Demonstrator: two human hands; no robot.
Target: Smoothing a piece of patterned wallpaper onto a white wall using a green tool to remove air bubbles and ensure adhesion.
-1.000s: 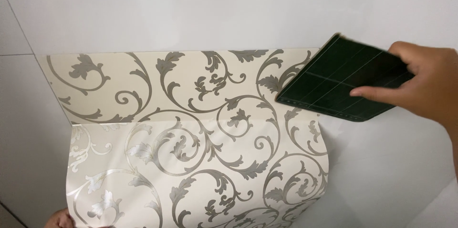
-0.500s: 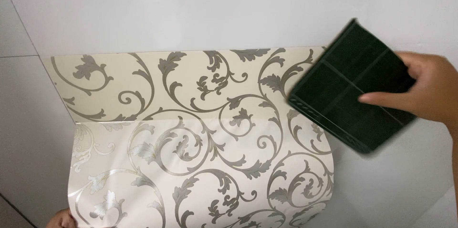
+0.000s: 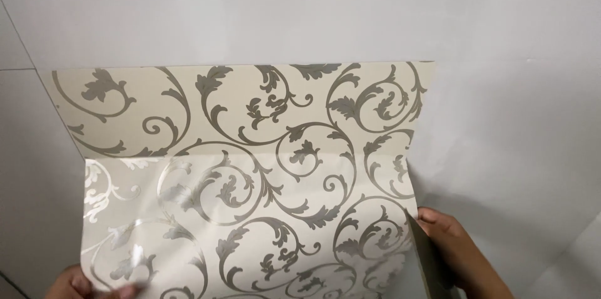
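A cream wallpaper sheet (image 3: 263, 167) with grey leafy scrolls lies against a white wall. Its upper band is flat on the wall, and its glossy lower part bends away toward me. At the bottom left, my left hand (image 3: 81, 283) pinches the sheet's lower left edge; only its fingertips show. My right hand (image 3: 460, 255) grips the sheet's lower right edge, fingers curled behind it. A dull grey-green strip (image 3: 431, 268) shows beside that hand; I cannot tell whether it is the sheet's back or something else.
The white wall (image 3: 501, 86) surrounds the sheet. A thin seam line (image 3: 15, 36) runs down the wall at the far left, with a faint horizontal joint meeting it.
My right hand has dropped from the sheet's upper right corner to its lower right edge. The dark green square pad it held against the wall is out of view.
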